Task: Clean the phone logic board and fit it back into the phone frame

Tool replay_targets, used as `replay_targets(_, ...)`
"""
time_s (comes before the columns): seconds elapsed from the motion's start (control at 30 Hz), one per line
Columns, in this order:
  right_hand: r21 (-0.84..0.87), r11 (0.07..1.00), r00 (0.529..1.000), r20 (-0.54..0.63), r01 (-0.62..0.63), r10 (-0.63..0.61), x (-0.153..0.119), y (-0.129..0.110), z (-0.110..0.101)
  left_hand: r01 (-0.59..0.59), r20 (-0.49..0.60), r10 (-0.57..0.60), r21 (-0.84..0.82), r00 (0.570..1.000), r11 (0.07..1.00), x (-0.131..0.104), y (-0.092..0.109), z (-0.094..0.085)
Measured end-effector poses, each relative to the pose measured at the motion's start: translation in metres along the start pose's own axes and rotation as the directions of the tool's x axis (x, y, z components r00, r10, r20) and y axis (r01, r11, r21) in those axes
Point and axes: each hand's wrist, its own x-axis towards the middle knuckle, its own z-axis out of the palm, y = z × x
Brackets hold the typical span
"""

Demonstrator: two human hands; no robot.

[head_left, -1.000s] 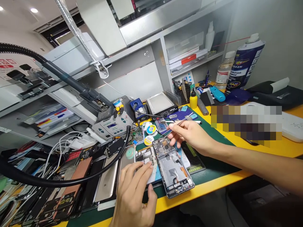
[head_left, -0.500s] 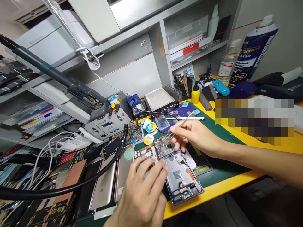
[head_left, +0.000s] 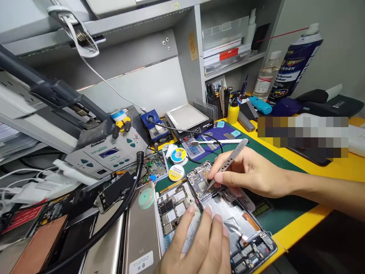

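An opened smartphone (head_left: 235, 211) lies on the mat, its metal frame, circuit board and flex cables exposed. My right hand (head_left: 255, 175) pinches metal tweezers (head_left: 234, 156), tips down at the circuit board in the phone's upper part. Whether the tips touch it or grip anything is too small to tell. My left hand (head_left: 198, 245) has its fingers stretched out, fingertips over the phone's left edge. Directly left of the phone lies a second opened device with a bare circuit board (head_left: 172, 209), partly covered by my left hand.
Left are phone housings (head_left: 141, 224) under a black hose (head_left: 122, 203) and a rework station (head_left: 110, 152). Solder reels (head_left: 176, 172), a brush (head_left: 222, 142) and a heating plate (head_left: 188, 118) stand behind. A spray can (head_left: 295, 68) and a yellow bottle (head_left: 233, 112) are at right.
The view has moved closer and turned. The tweezers have swung from pointing away to tips down at the board. My left hand has shifted toward the lower part of the phone.
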Motion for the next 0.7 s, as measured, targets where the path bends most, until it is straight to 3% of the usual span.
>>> replay_targets(0.07,-0.032,0.999,1.000,0.018,-0.003,0.003,0.001,0.002,0.000,0.021,-0.069,-0.020,0.016,0.997,1.000,-0.004,0.005,0.009)
replay_targets(0.3,-0.181,0.982,0.994,0.091,-0.049,0.067,0.011,-0.018,0.005,-0.035,0.073,0.034,0.009,0.997,0.999,-0.007,-0.005,-0.008)
replay_targets(0.43,-0.262,0.960,0.976,0.168,-0.094,0.142,0.019,-0.030,0.007,0.006,0.010,-0.006,0.020,1.000,1.000,-0.014,0.000,0.001)
replay_targets(0.6,-0.187,0.974,0.987,0.080,-0.124,0.141,0.022,-0.020,0.002,0.113,-0.071,-0.111,0.024,0.991,0.993,-0.025,0.016,0.021)
replay_targets(0.7,-0.130,0.980,0.986,0.049,-0.149,0.156,0.018,-0.010,0.001,0.133,-0.066,-0.131,0.033,0.989,0.991,-0.028,0.019,0.021)
